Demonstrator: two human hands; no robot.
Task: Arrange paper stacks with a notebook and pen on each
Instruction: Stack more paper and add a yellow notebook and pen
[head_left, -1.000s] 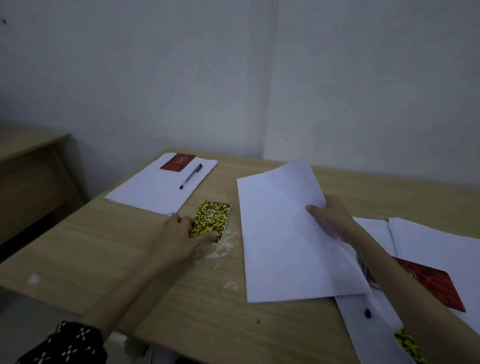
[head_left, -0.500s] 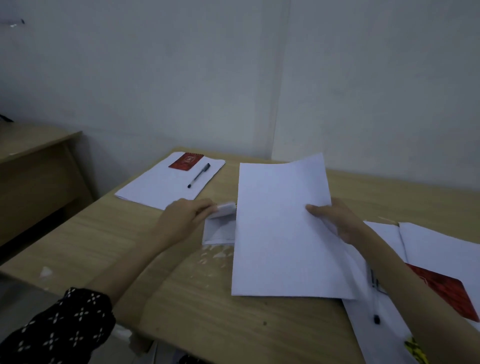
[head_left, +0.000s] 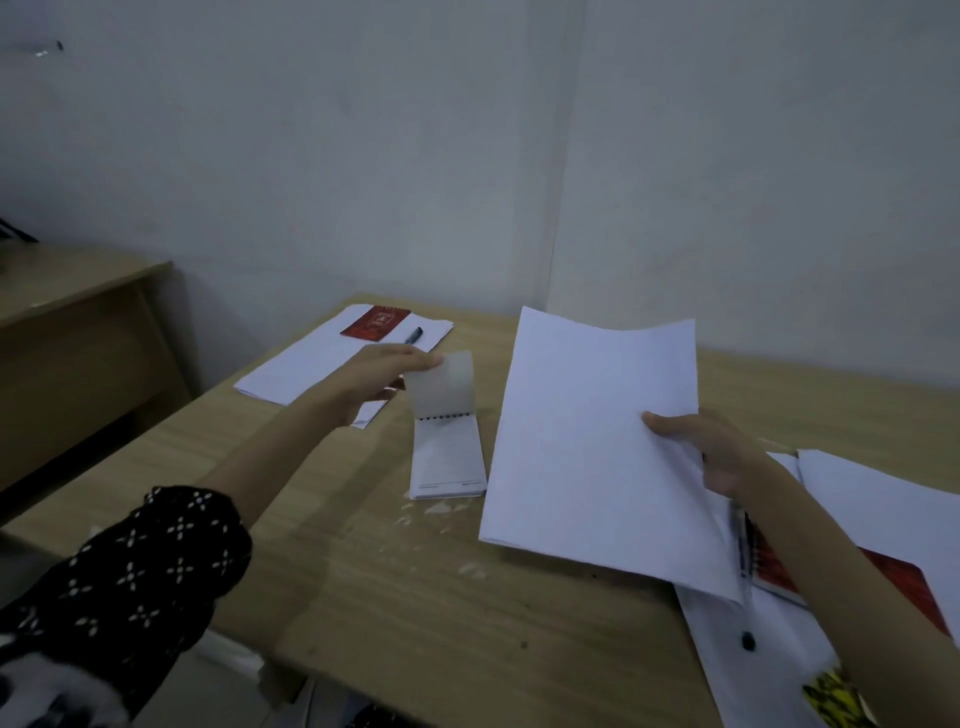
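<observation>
My left hand (head_left: 371, 376) pinches the cover of a small spiral notebook (head_left: 449, 457) and holds it flipped up, so the lined white pages show. The notebook lies on the wooden table (head_left: 415, 597). My right hand (head_left: 711, 449) grips the right edge of a white paper stack (head_left: 587, 452), lifted and tilted above the table. At the far left corner a paper stack (head_left: 317, 364) carries a red notebook (head_left: 375, 323) and a black pen (head_left: 413, 335).
At the right lie more white sheets (head_left: 883, 509) with a red notebook (head_left: 904, 587), a pen (head_left: 744, 587) and a yellow-black notebook (head_left: 836, 701) at the bottom edge. White flecks dot the table near the open notebook. A second desk (head_left: 78, 312) stands at the left.
My left hand flipped up the yellow-black cover of the small notebook, exposing its pages. My right hand raised the paper stack and shifted it slightly away from me.
</observation>
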